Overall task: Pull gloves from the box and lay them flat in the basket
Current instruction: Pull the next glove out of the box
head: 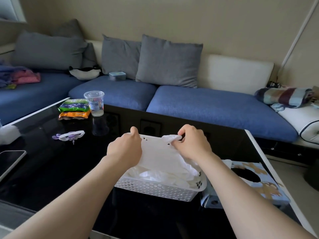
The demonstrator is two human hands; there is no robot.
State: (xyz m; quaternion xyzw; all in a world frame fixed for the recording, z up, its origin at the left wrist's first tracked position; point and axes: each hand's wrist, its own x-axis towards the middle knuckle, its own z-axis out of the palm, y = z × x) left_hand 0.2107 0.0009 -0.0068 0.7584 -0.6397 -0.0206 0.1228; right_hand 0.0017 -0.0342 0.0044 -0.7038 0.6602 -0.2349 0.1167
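Note:
A thin translucent white glove (156, 150) is stretched between my two hands above a white perforated basket (155, 188) on the black glass table. My left hand (125, 149) pinches the glove's left edge and my right hand (191, 144) pinches its right edge near the basket's far rim. More white gloves (165, 173) lie crumpled inside the basket. The glove box (255, 181), blue and tan with a dark oval opening on top, stands just right of the basket.
On the table's far left stand a clear plastic cup (94, 103), snack packets (74, 109) and a purple-and-white item (70, 135). A tablet (10, 159) lies at the left edge. A blue sofa (207, 104) with grey cushions runs behind the table.

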